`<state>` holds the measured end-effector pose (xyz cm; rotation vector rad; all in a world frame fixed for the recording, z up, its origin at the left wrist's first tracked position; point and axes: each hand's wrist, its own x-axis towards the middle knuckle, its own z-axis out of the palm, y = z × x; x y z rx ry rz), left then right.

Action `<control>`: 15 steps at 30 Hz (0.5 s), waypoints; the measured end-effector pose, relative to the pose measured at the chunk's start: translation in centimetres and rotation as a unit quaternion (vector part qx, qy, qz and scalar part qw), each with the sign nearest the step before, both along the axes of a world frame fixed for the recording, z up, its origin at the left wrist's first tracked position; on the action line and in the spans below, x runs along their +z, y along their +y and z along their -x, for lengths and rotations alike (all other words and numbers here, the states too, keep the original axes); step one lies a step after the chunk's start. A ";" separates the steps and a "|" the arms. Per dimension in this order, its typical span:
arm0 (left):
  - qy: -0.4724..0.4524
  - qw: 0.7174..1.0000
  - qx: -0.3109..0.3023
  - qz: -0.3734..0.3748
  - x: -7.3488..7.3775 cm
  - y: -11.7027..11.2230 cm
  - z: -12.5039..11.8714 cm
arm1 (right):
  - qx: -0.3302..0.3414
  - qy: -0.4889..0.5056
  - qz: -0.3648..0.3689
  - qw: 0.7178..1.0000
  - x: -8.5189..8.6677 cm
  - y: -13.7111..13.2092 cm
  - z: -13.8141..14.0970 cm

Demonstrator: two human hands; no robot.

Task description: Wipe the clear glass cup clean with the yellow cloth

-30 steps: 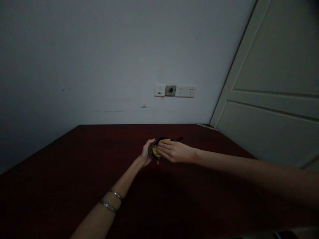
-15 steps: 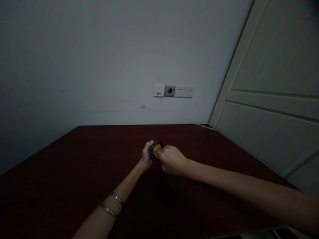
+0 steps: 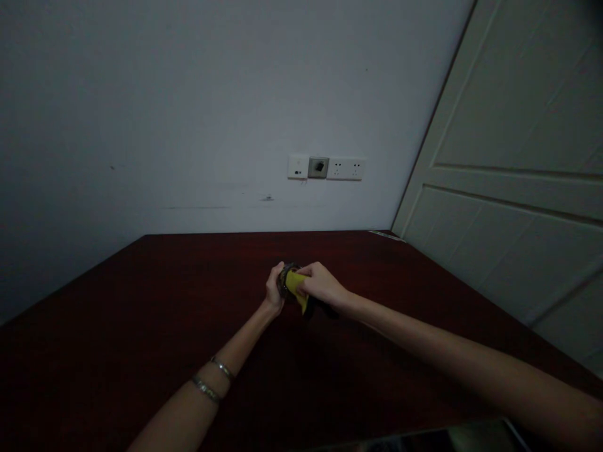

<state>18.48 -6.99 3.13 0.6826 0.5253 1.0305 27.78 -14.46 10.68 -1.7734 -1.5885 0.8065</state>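
Observation:
My left hand (image 3: 274,290) is closed around a small dark round object (image 3: 284,280) held just above the dark red table (image 3: 141,326). My right hand (image 3: 321,284) is closed on a yellow cloth (image 3: 298,287) and presses it against that object; a corner of the cloth hangs below my fingers. Two thin bracelets (image 3: 213,378) sit on my left forearm. The room is dim, so the round object stays hard to make out.
A white wall stands behind the table, with a row of sockets and a switch (image 3: 326,168) above the far edge. A pale panelled door (image 3: 513,157) closes off the right side. A dark flat thing (image 3: 452,436) lies at the bottom edge.
My right hand has turned over the round object, from flat fingers on top to a closed grip at its side. The yellow cloth now hangs below my fingers.

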 end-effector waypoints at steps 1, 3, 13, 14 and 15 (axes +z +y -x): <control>-0.007 1.000 0.016 -0.011 0.0 0.0 0.0 | -0.006 0.037 0.007 0.999 0.0 0.0 0.0; -0.022 0.998 0.053 -0.029 0.1 -0.1 -0.1 | -0.020 0.102 0.012 0.994 0.2 0.0 0.1; -0.041 0.994 0.088 -0.051 0.8 -0.1 -0.2 | -0.001 0.157 0.001 0.988 1.0 0.7 0.1; -0.044 0.994 0.090 -0.051 0.8 -0.1 -0.2 | 0.014 0.139 -0.004 0.990 1.2 0.9 0.0; -0.047 0.993 0.093 -0.050 0.9 0.0 -0.2 | 0.030 0.117 -0.009 0.993 1.4 0.9 -0.1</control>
